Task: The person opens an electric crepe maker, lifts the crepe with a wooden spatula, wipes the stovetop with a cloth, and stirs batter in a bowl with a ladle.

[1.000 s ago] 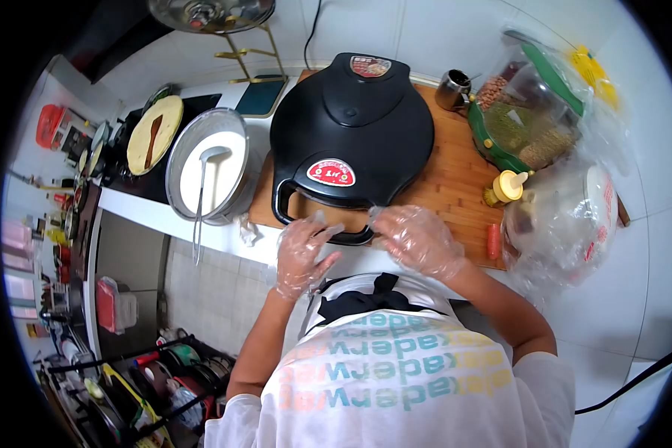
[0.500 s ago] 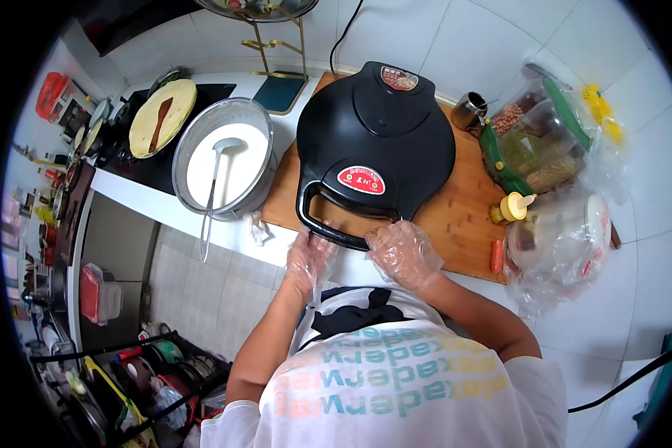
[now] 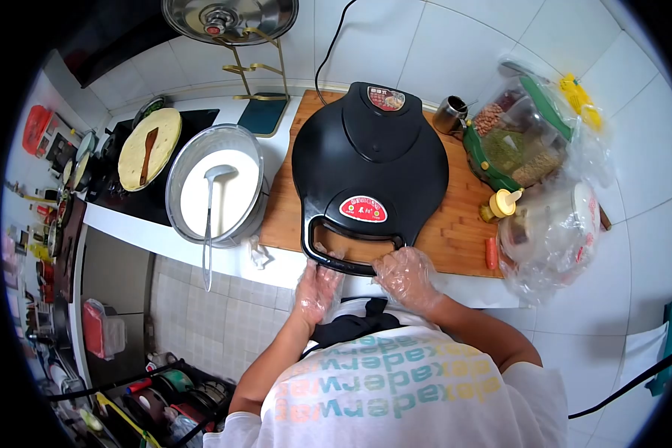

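A round black electric griddle (image 3: 373, 160), lid closed, sits on a wooden board (image 3: 463, 216), its loop handle (image 3: 343, 265) toward me. My left hand (image 3: 317, 291), in a clear plastic glove, is palm up at the handle's left part. Its fingers reach under the bar, and some glove shows through the opening. My right hand (image 3: 407, 278), gloved too, is closed at the handle's right end, its fingertips partly hidden. Left of the griddle stands a clear tub (image 3: 257, 216) of white batter with a metal ladle (image 3: 210, 201) in it.
At the left, a flatbread (image 3: 160, 138) with a wooden spatula (image 3: 148, 157) lies over the hob. To the right are a metal cup (image 3: 449, 116), a grain container (image 3: 515, 142), a yellow-topped bottle (image 3: 502, 203), a red stick (image 3: 491, 254) and a plastic-wrapped tub (image 3: 552, 224). A rack (image 3: 257, 67) stands behind.
Both hands have come from apart above the counter edge to the griddle's handle. The right hand has closed at its right end, and the left fingers have gone under it. The view has shifted.
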The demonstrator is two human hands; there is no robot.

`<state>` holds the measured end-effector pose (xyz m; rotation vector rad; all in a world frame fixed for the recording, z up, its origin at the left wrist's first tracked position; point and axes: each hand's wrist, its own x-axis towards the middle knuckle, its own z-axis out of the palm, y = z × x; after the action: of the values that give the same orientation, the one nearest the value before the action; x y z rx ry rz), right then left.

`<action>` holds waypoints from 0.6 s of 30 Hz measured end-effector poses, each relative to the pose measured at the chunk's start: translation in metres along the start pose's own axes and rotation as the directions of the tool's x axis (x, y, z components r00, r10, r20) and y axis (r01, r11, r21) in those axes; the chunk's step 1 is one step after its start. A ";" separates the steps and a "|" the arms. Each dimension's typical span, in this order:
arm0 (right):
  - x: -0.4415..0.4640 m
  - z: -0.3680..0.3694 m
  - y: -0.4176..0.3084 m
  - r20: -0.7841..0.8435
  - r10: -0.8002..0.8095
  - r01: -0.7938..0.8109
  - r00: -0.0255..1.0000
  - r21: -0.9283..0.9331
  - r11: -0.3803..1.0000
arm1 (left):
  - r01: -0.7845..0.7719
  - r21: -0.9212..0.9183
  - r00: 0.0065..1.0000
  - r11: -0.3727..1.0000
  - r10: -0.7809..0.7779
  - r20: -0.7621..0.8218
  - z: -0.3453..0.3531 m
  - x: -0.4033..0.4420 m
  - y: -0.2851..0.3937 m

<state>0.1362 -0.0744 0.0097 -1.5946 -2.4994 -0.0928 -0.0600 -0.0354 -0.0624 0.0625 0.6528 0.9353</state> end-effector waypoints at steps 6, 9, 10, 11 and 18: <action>-0.013 0.004 -0.007 -0.084 0.003 0.007 0.996 0.117 0.993 | 0.049 -0.051 0.993 0.998 -0.043 0.110 -0.020 -0.006 -0.005; -0.015 0.004 -0.008 -0.135 0.034 -0.013 0.990 0.153 0.988 | 0.073 -0.098 0.989 0.992 -0.060 0.137 -0.024 -0.005 -0.005; -0.016 0.005 -0.010 -0.131 0.041 -0.020 0.991 0.164 0.986 | 0.079 -0.115 0.992 0.990 -0.066 0.110 -0.022 -0.008 -0.004; -0.016 0.005 -0.010 -0.127 0.045 -0.023 0.991 0.172 0.985 | 0.081 -0.133 0.994 0.988 -0.070 0.084 -0.018 -0.012 -0.003; -0.015 0.008 -0.008 -0.143 0.059 -0.029 0.988 0.199 0.980 | -0.029 -0.224 0.999 0.974 0.032 0.010 -0.002 0.003 0.006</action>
<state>0.1339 -0.0901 -0.0005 -1.5041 -2.2818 0.0394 -0.0648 -0.0300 -0.0635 -0.1220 0.5318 1.0323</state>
